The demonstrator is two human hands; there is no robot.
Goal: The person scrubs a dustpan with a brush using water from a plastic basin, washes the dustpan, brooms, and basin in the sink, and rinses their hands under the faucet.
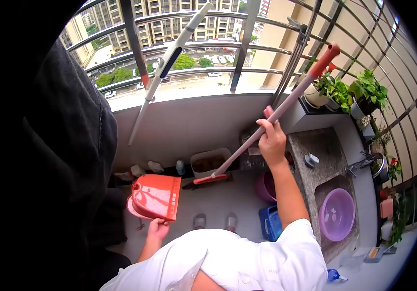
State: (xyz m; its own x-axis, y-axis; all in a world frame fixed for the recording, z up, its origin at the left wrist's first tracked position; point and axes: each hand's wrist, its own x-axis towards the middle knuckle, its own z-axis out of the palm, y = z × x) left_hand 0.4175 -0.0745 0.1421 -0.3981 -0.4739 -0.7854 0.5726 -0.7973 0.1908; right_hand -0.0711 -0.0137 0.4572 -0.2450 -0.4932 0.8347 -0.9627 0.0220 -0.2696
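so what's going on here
A person's right hand grips the pale pink handle of a broom, angled so its red head is down low, beside a planter-like tub. The left hand holds the near edge of a red dustpan. A purple basin sits in the stone sink.

1. Broom (242, 146): slants down leftward in view, with pale pink pole, red grip end (324, 60) uppermost, narrow red head (211, 179) lowest.
2. Dustpan (157, 196): shows glossy red, with pale marks along straight right edge; sits left of broom's head, near but apart.
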